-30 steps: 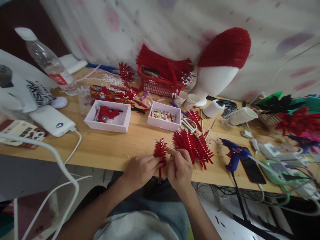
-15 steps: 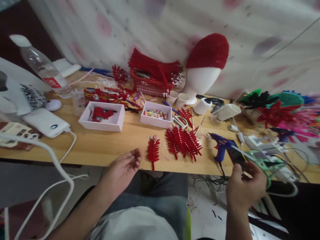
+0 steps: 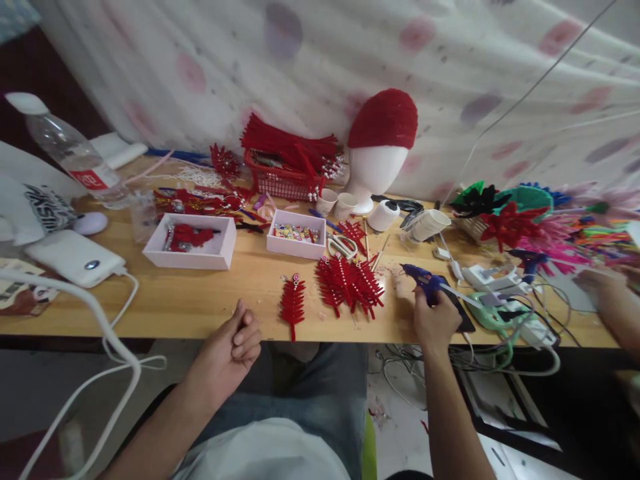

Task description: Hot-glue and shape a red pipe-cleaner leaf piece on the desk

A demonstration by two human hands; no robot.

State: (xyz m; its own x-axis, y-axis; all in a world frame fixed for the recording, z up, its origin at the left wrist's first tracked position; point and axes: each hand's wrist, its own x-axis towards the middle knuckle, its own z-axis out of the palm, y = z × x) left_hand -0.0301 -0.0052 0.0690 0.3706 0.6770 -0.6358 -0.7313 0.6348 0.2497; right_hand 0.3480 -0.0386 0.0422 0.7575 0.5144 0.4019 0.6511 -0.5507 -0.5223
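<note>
My right hand is wrapped round the handle of a blue glue gun, which has a pale glue stick in its back and its nozzle pointing left. At the table's front edge my left hand is closed, fingers curled in; whatever they may hold is hidden. Just right of it lies a single red fuzzy leaf-shaped piece with a round bead at its top. Further right is a pile of similar red pieces with rows of white beads. White-handled scissors lie behind the pile.
Two white boxes hold beads and red parts. Behind stand a red basket and a foam head with a red cap. Power strips and cables crowd the right, near another person's hand. A bottle stands left.
My right hand has moved left and taken hold of the glue gun. My left hand has drawn in its fingers. The view has shifted right, and another person's hand now shows at the right.
</note>
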